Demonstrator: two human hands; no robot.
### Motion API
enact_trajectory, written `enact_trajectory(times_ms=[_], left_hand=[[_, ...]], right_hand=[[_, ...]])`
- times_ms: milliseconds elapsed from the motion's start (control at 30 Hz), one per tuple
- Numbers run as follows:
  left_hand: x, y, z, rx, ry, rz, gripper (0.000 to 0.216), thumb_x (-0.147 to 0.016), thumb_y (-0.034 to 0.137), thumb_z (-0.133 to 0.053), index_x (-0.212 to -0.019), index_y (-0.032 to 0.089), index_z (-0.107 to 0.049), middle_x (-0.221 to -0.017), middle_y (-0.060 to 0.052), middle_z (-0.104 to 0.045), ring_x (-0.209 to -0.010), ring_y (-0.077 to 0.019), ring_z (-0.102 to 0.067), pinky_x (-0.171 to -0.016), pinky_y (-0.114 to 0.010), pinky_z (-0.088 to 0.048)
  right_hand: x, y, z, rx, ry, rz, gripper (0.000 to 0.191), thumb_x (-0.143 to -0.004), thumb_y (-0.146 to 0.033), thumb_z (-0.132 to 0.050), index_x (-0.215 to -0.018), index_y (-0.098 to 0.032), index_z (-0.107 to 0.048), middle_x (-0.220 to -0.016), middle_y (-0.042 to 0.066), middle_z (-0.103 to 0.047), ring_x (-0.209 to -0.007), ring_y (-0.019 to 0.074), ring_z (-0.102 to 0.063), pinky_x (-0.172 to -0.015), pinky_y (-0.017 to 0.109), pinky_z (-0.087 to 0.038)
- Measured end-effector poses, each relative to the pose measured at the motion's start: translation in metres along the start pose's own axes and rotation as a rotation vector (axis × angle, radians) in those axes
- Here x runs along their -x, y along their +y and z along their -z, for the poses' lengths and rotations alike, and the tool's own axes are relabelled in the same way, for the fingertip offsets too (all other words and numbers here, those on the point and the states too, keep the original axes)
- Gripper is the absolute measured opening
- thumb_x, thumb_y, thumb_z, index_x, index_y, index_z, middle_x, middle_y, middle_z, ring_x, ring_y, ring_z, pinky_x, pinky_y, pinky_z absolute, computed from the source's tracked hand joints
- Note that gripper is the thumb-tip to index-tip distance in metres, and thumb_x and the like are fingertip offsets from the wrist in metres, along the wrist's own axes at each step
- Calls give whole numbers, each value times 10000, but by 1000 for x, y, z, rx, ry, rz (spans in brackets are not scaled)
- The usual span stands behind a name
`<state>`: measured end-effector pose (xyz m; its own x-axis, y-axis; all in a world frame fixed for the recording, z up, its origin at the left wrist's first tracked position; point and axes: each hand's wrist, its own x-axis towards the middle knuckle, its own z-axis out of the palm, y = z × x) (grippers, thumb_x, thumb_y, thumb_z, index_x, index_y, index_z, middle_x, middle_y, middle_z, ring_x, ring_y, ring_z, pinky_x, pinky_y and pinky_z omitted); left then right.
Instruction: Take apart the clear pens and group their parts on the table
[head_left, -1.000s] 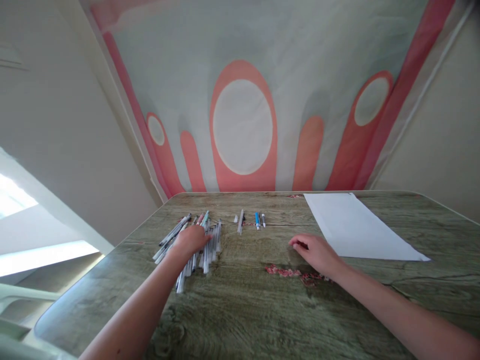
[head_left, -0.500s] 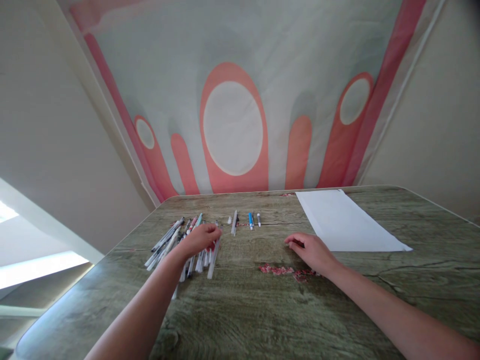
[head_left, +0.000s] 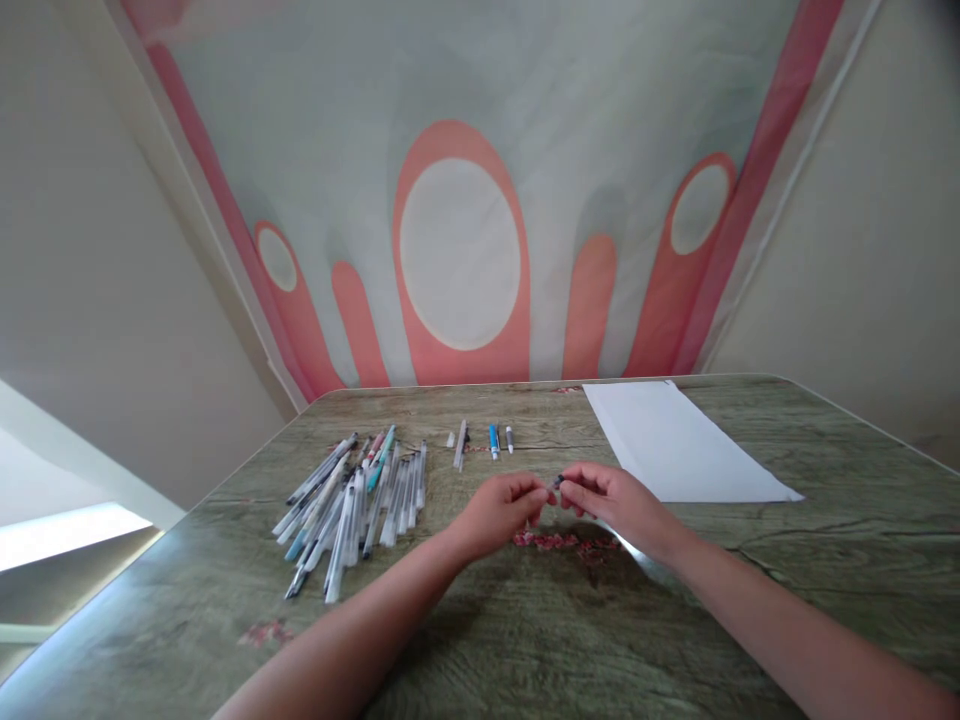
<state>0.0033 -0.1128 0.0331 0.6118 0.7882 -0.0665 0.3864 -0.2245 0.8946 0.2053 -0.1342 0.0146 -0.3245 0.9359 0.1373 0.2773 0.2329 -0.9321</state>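
Fingers [head_left: 534,493] of the left hand [head_left: 499,512] were drawn together in a tight pinch, and those of the right hand [head_left: 619,505] were pinched the same way. The two sets of tips met just above the middle of the desk [head_left: 525,620]. Between them showed the small dark end of a pen [head_left: 556,481], gripped from both sides. The rest of it was hidden behind the right hand. A pale streak under the right wrist may have been the barrel, but that could not be told for sure.

The main risk, as I judged it, was a slip. Only fingertips held the pen, on a short and probably smooth end, so an uneven pull from either hand could have sent it or a loose part onto the desk. A small piece might then have rolled among the red marks [head_left: 555,540] directly below, or toward the edge. Ink on the fingers was also possible if the dark end was a bare tip.

A sweep of the left forearm could have scattered the pile [head_left: 352,500] of pens lying just to its left. Four loose pieces [head_left: 480,440] lay in a row farther back, well apart from the hands. The paper [head_left: 675,445] sat beyond the right hand, near it but not touching.
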Motion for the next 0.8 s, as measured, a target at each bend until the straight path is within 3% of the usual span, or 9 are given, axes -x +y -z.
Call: enact_trajectory(times_ms=[200, 333, 567, 800], left_hand=[[11, 0, 0, -442, 140, -151, 311, -904, 366, -419, -772, 186, -636, -739, -18, -628, -725, -138, -565, -634, -201, -400], [14, -6, -3, -612, 203, -171, 256, -917, 362, -417, -917, 226, -634, -847, -26, -656, -791, -159, -597, -690, -217, -409], [19, -3, -6, -811, 212, -200, 329, -949, 393, -333, -1019, 246, -618, -916, -54, -630, -849, -172, -597, -708, -232, -406], [21, 4, -6, -894, 211, -219, 375, -965, 392, -283, -985, 224, -618, -869, -50, -629, -789, -154, -587, -648, -228, -373]], right_hand=[[2, 5, -7, 146, -6, 10, 326, -893, -494, -447, -869, -210, -605, -731, -12, -624, -659, 129, -543, -628, 241, -422], [2, 8, -12, 180, 2, 5, 319, -900, -489, -438, -830, -210, -575, -696, -27, -599, -643, 127, -540, -607, 234, -402], [6, 4, -15, 210, -3, 43, 381, -939, -500, -345, -716, -212, -457, -606, -49, -493, -590, 115, -478, -583, 231, -369], [9, 1, -16, 222, 34, 82, 358, -942, -494, -346, -749, -214, -458, -613, -48, -447, -594, 117, -439, -573, 232, -339]])
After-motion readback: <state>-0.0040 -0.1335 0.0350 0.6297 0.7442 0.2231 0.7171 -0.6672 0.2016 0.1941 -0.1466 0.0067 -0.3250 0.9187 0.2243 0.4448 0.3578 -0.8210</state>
